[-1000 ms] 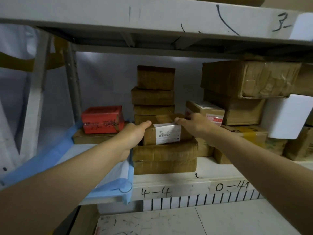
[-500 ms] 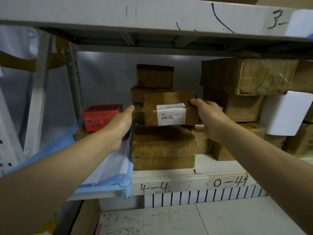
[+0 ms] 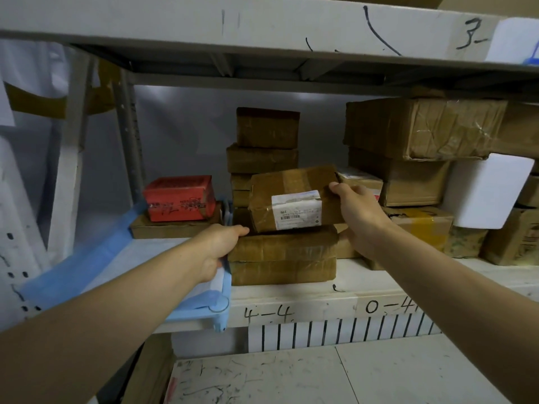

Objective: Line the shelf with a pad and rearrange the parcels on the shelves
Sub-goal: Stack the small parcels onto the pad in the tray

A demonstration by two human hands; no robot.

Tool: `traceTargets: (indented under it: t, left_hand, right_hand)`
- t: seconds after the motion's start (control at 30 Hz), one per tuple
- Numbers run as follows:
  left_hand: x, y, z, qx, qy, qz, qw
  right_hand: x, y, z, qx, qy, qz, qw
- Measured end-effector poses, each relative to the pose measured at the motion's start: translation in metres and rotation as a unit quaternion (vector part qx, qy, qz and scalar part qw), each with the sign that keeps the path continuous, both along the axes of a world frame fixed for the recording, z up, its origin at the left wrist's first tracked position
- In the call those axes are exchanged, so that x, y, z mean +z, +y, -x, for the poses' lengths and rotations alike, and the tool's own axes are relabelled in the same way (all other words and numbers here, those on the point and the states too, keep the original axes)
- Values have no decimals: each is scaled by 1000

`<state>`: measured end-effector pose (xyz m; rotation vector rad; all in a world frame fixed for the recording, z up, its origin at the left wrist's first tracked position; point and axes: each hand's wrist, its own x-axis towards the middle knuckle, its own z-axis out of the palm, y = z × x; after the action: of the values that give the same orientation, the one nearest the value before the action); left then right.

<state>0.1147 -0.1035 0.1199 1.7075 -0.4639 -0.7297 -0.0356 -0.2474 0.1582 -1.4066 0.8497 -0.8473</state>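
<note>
A brown parcel with a white label (image 3: pixel 294 199) is tilted just above a stack of two flat brown parcels (image 3: pixel 283 258). My right hand (image 3: pixel 358 211) grips the labelled parcel by its right end. My left hand (image 3: pixel 220 246) is off that parcel and clasps the left end of the upper flat parcel, thumb on top. A blue-edged white pad (image 3: pixel 87 272) covers the left part of the shelf (image 3: pixel 379 293) and hangs over its front edge. On the pad a red box (image 3: pixel 179 198) sits on a flat brown parcel (image 3: pixel 175 228).
Behind the hands rises a column of small brown parcels (image 3: pixel 267 129). Larger taped cartons (image 3: pixel 420 126) and a white box (image 3: pixel 487 191) fill the right side. The upper shelf (image 3: pixel 262 21) hangs close overhead. A metal upright (image 3: pixel 128 135) stands at the left.
The labelled parcel was lifted off the stack and now tilts in my right hand alone. My left hand let go of it and dropped to the left end of the flat parcels.
</note>
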Motion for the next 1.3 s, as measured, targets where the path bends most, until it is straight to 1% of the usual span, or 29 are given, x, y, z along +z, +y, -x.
traceTargets:
  t: [0.2,0.37,0.43,0.6,0.7,0.8,0.87,1.03,1.3]
  left_hand:
    - [0,1,-2,21,57,51,997]
    - [11,1,-9,26,102,101,989]
    - [17,2,-15,49,99,108,988]
    - [32,17,-30,111,116,181,970]
    - [42,36,-43,156,99,194,964]
    - [54,59,-64,171,104,215,956]
    - [61,73,-79,185,102,224,951]
    - [75,89,-114,223,97,247,938]
    - [80,67,-179,255,58,247,933]
  right_hand:
    - [16,10,4,4,-31,27,999]
    - [37,21,10,7,-74,44,996]
    - [45,26,11,16,-88,47,995]
    - [57,40,1,47,-131,23,990]
    - [61,48,-10,92,-158,1,983]
    - [63,54,-20,146,-182,-34,972]
    - [63,57,-28,164,-191,-54,966]
    - [55,62,-49,163,-187,-93,964]
    - [49,59,-73,145,-201,-120,961]
